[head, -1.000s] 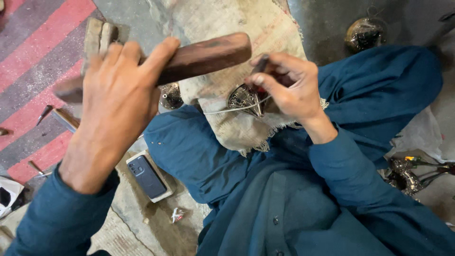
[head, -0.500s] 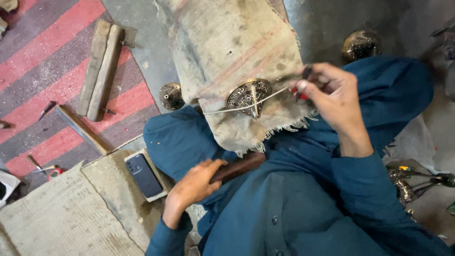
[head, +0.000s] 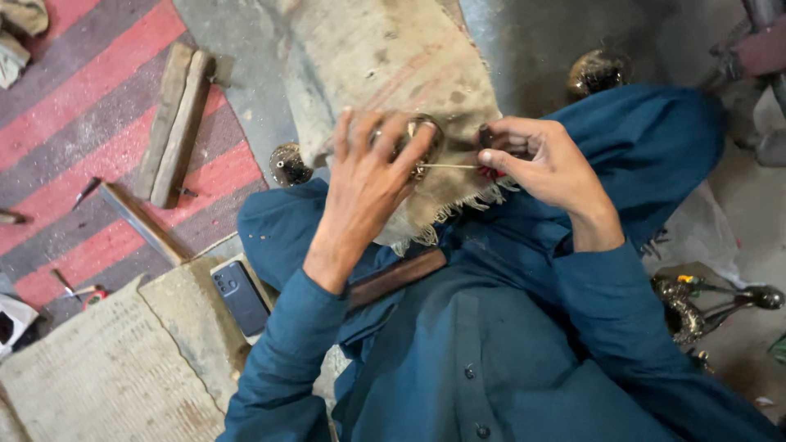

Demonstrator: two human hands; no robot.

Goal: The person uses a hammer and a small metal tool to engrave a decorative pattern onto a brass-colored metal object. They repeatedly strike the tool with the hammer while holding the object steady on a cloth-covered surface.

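Observation:
A round ornate metal piece [head: 419, 131] lies on a worn burlap cloth [head: 385, 65] draped over my knee. My left hand [head: 368, 184] covers it with spread fingers and holds it down. My right hand [head: 544, 168] pinches a thin metal tool [head: 449, 166] with a dark and red handle. The tool's tip points left at the edge of the piece. A brown wooden mallet [head: 399, 277] rests on my lap on the blue clothing, with neither hand on it.
A dark phone [head: 241, 296] lies by my left thigh beside a stone slab [head: 106, 376]. Two wooden blocks [head: 172, 123] and small tools lie on the red striped mat. Round brass pieces [head: 286, 164] [head: 598, 72] sit on the floor. More metal parts [head: 696, 303] lie at the right.
My left hand lowered the wooden mallet from above the cloth, left it on my lap, and moved onto the round metal piece. My right hand kept the thin tool at the piece.

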